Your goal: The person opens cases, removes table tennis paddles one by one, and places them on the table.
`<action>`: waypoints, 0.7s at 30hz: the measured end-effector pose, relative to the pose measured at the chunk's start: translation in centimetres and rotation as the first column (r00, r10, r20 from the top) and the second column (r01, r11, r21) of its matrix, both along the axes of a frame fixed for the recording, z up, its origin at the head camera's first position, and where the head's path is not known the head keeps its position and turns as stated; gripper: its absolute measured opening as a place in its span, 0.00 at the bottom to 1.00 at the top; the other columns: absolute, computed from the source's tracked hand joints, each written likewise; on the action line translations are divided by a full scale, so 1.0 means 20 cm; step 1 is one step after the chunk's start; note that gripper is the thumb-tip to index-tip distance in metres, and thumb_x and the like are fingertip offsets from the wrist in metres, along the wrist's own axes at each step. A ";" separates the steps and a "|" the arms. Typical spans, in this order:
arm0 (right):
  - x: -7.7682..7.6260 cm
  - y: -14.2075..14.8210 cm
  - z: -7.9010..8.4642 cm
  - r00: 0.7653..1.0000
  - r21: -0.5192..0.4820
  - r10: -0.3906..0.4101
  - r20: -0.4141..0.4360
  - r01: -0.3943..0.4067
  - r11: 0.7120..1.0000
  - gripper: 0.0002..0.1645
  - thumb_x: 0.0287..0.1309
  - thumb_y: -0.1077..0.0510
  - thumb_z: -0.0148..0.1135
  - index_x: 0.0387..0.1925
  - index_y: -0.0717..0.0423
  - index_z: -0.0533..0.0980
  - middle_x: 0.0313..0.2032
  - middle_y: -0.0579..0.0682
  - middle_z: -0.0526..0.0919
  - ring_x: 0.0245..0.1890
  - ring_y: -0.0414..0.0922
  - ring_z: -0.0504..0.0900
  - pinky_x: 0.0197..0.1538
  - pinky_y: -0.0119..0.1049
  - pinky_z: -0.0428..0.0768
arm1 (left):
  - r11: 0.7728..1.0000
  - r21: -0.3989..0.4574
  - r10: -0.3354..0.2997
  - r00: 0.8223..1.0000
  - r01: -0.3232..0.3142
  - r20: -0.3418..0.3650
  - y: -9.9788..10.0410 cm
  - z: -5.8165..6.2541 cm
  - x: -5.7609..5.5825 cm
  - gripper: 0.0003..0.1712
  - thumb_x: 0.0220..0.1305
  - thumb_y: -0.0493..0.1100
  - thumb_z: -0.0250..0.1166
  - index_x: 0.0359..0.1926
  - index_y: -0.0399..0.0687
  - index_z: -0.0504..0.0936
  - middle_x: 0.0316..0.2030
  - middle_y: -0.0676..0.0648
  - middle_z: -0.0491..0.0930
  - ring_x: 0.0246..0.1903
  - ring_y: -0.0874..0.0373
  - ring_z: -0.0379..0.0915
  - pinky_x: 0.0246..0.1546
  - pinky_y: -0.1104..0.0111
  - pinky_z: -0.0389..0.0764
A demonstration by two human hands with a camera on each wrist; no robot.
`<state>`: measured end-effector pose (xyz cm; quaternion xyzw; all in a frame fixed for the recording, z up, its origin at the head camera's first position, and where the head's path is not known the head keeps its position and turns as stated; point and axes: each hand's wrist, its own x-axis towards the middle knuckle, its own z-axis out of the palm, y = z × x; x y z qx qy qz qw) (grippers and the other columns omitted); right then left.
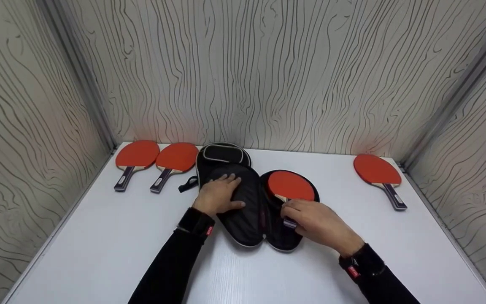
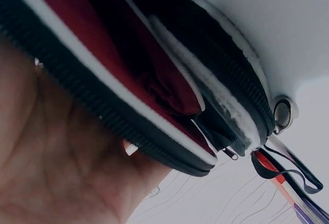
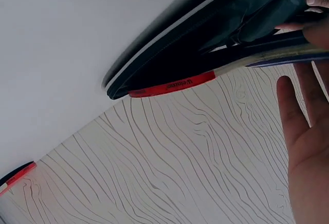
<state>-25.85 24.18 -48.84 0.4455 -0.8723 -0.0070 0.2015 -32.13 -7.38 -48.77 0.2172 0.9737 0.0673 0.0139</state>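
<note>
A black zippered paddle case (image 1: 243,219) lies spread open on the white table, its red lining (image 2: 97,44) showing in the left wrist view. My left hand (image 1: 220,196) rests flat on its left half, fingers spread. In the right half lies a red table tennis paddle (image 1: 291,185), blade toward the back and handle toward me. My right hand (image 1: 319,223) holds this paddle by its handle, which the fingers partly hide. Red edge tape (image 3: 172,86) shows along its blade in the right wrist view.
A second black case (image 1: 222,154) lies behind and partly under the open one, its strap (image 1: 189,184) sticking out leftward. Two red paddles (image 1: 137,154) (image 1: 177,157) lie at the back left, another paddle (image 1: 377,169) at the back right. Wood-patterned walls (image 1: 243,76) enclose the table.
</note>
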 end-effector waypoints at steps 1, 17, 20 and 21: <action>0.00 0.00 0.00 1.000 -0.007 -0.016 -0.004 0.016 1.000 0.31 0.39 0.70 0.74 0.47 0.44 0.79 0.48 0.40 0.86 0.49 0.37 0.85 0.51 0.34 0.88 | 1.000 -0.001 0.000 1.000 0.000 -0.003 0.00 0.00 0.00 0.49 0.68 0.70 0.65 0.80 0.50 0.65 0.80 0.43 0.64 0.81 0.43 0.61 0.76 0.42 0.70; 0.01 0.10 0.13 0.977 -0.149 -0.210 -0.035 0.203 0.968 0.30 0.50 0.71 0.75 0.52 0.45 0.78 0.54 0.42 0.86 0.53 0.40 0.88 0.47 0.35 0.90 | 1.000 0.008 -0.002 1.000 0.002 -0.014 0.00 0.00 0.01 0.49 0.68 0.70 0.65 0.80 0.50 0.66 0.80 0.42 0.65 0.80 0.43 0.62 0.76 0.41 0.71; 0.01 0.14 0.15 0.972 -0.183 -0.229 -0.045 0.217 0.959 0.28 0.52 0.71 0.74 0.51 0.45 0.79 0.53 0.43 0.87 0.53 0.41 0.88 0.48 0.35 0.90 | 1.000 0.001 -0.003 1.000 0.003 -0.010 0.00 0.00 0.01 0.49 0.69 0.70 0.65 0.80 0.50 0.65 0.80 0.42 0.64 0.80 0.43 0.61 0.76 0.42 0.71; 0.01 0.15 0.16 0.971 -0.195 -0.233 -0.049 0.220 0.956 0.27 0.52 0.71 0.73 0.51 0.46 0.79 0.53 0.43 0.87 0.53 0.42 0.88 0.48 0.36 0.90 | 1.000 -0.001 -0.003 1.000 0.003 -0.009 0.00 0.00 0.01 0.49 0.69 0.70 0.65 0.80 0.50 0.65 0.80 0.42 0.64 0.80 0.43 0.61 0.76 0.42 0.71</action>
